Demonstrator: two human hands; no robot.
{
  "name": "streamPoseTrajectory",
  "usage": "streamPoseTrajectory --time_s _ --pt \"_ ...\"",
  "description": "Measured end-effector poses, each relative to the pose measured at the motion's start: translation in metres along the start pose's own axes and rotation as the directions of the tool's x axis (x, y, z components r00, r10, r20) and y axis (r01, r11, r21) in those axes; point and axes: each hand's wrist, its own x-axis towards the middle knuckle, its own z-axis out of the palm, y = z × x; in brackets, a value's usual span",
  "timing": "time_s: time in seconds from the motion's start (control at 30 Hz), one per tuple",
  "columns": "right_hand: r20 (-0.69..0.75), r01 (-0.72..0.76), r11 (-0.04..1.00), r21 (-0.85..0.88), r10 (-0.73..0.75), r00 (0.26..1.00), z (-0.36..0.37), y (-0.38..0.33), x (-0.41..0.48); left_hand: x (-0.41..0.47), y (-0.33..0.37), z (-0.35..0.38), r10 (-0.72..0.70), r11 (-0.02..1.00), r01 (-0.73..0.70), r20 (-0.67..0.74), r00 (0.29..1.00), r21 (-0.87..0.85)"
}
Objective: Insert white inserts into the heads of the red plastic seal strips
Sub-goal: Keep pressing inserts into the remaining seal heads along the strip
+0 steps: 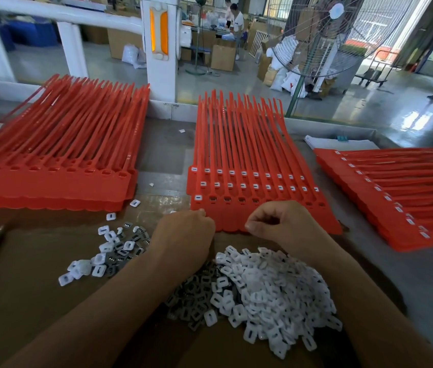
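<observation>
My left hand (pixel 186 235): fingers curled, tips at near edge of middle red seal strips (pixel 249 160). My right hand (pixel 284 227): fingers curled, over same edge. Cannot tell if either pinches anything. One filled head (pixel 198 197) just beyond left fingers; white inserts (pixel 263 288) heaped nearer me.
</observation>
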Motion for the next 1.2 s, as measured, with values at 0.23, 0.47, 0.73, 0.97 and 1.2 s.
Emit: streamPoseTrajectory --time_s 0.23,0.47,0.73,0.97,1.2 --pt "-0.048 -0.009 1.0 0.013 0.009 0.999 0.009 -0.003 0.01 0.0 0.001 -0.003 -0.007 1.0 0.007 -0.009 1.0 0.0" --pt "-0.064 -0.052 0.998 -0.046 0.049 0.997 0.014 -0.016 0.042 -0.001 0.002 -0.005 -0.002 1.0 0.002 -0.003 1.0 0.026" --pt "-0.049 -0.069 0.994 -0.09 0.065 0.997 0.037 -0.024 0.08 -0.002 0.002 -0.008 0.014 1.0 -0.014 -0.027 1.0 -0.003" --pt "0.007 -0.149 0.985 -0.083 0.15 0.989 0.035 -0.02 0.088 -0.002 0.002 -0.007 0.025 0.999 -0.024 -0.048 0.999 0.028" --pt "0.04 -0.113 0.972 -0.205 0.123 0.992 0.037 -0.02 0.093 0.0 0.002 -0.004 0.032 0.999 -0.031 -0.059 0.998 0.01"
